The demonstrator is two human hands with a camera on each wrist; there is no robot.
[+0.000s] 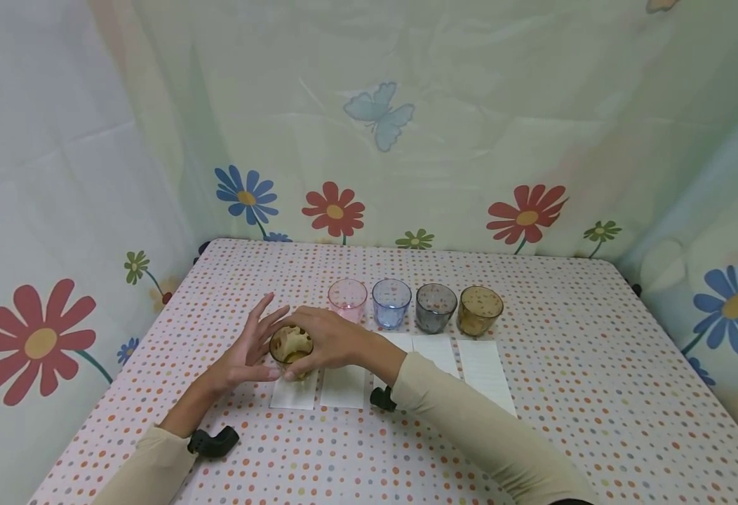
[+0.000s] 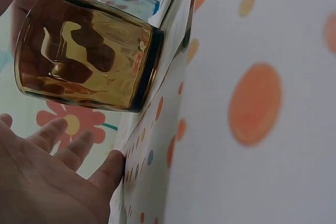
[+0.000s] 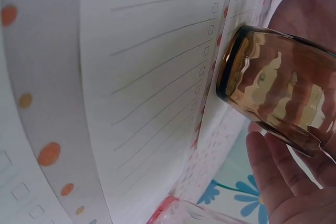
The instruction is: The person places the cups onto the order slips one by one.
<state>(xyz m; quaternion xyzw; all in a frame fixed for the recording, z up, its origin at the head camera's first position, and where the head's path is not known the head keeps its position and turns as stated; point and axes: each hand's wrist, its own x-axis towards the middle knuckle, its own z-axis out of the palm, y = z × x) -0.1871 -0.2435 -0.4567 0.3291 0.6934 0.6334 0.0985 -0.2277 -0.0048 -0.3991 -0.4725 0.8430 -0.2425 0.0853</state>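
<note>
Cream sleeves (image 1: 148, 470) lead to the left hand (image 1: 245, 354), fingers spread beside the amber glass (image 1: 291, 348) without gripping, and the right hand (image 1: 334, 338), curled round that upright glass at the leftmost paper slip (image 1: 292, 400); whether its base rests there is unclear. Just beyond, other slips (image 1: 485, 368) carry ruled lines and small boxes, with no legible words or brand. Farther back, a pink glass (image 1: 347, 300), blue glass (image 1: 391, 308), grey glass (image 1: 435, 312) and second amber glass (image 1: 478, 314) stand in a row, so seemingly one glass is at a slip and four are not.
</note>
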